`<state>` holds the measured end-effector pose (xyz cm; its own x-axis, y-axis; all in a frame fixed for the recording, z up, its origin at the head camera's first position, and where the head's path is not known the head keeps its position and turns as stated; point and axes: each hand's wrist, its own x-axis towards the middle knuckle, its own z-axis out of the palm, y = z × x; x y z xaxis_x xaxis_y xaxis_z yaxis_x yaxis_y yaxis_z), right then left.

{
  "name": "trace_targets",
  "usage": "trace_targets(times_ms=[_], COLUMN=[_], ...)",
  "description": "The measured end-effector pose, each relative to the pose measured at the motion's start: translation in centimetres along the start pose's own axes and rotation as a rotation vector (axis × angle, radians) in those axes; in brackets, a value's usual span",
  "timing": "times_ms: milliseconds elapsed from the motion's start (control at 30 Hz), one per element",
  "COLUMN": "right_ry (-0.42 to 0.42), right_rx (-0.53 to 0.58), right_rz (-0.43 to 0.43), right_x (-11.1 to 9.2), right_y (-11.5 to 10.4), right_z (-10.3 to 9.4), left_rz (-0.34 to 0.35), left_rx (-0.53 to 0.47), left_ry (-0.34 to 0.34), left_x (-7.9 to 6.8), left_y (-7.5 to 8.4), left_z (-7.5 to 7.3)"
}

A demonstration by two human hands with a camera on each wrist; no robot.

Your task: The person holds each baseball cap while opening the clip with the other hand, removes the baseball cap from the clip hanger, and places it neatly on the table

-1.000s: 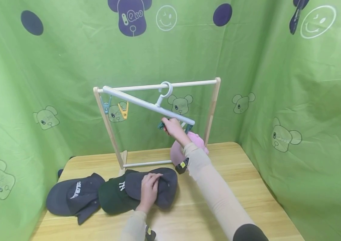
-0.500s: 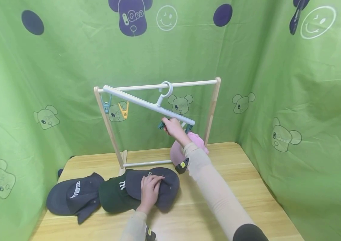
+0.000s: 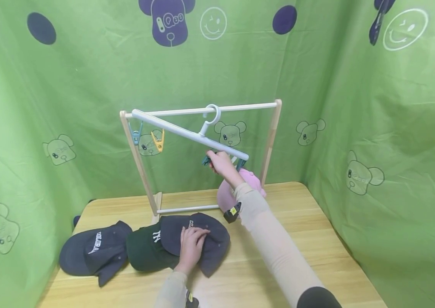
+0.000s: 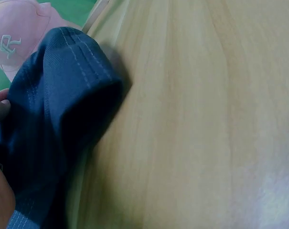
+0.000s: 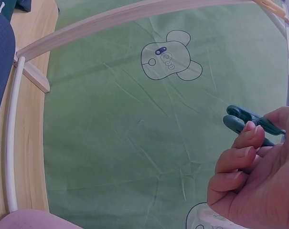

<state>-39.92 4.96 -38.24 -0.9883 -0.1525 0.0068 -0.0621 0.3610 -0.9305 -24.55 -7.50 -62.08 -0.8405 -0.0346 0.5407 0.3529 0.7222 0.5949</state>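
In the head view my left hand [image 3: 191,248] grips a dark navy cap [image 3: 217,239], whose brim overlaps a dark green cap [image 3: 144,250]. Thumb and fingertip pinch the cloth at the left of the left wrist view, and the cap's hollow underside faces the table. My right hand [image 3: 221,163] is raised below a pale blue hanger [image 3: 169,127], pinching a dark green clip [image 5: 249,121] between thumb and curled fingers. At the hanger's lowered right end, another green clip [image 3: 240,164] holds a pink cap [image 3: 254,182], partly hidden behind my right forearm.
A wooden rack [image 3: 140,162] carries the tilted hanger on its top bar. Blue [image 3: 136,136] and yellow [image 3: 158,141] clips hang from the raised left end. Another navy cap [image 3: 83,252] with white lettering lies at the left of the wooden table [image 3: 310,231]. Green curtains surround it.
The navy cap under my left hand has turned slightly, its crown shifting right and toward me; more of its white lettering shows. My right hand and the hanger stay in place.
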Motion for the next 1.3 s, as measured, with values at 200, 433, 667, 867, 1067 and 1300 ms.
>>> trace_targets(times_ms=[200,433,667,867,1067,1300], right_ry=[0.004,0.014,0.019,0.033,0.043,0.045], right_rx=[-0.002,0.009,0.024,0.018,0.019,0.047], right_rz=[-0.005,-0.002,-0.008,-0.004,0.005,-0.002], right_x=[0.0,0.0,0.0,0.0,0.1,0.1], right_y=[0.1,0.3,0.4,0.7,0.9,1.0], right_z=[0.0,0.0,0.0,-0.1,-0.1,-0.2], left_rz=[-0.018,-0.029,-0.033,-0.043,-0.064,-0.089], left_rx=[-0.011,-0.004,0.006,-0.006,-0.038,-0.078], left_ry=[-0.034,-0.065,-0.085,-0.084,-0.077,-0.075], left_x=[-0.3,-0.4,-0.4,-0.4,-0.2,0.0], left_y=[-0.2,-0.6,-0.8,-0.7,-0.4,-0.3], left_z=[0.2,0.4,0.6,0.5,0.3,0.2])
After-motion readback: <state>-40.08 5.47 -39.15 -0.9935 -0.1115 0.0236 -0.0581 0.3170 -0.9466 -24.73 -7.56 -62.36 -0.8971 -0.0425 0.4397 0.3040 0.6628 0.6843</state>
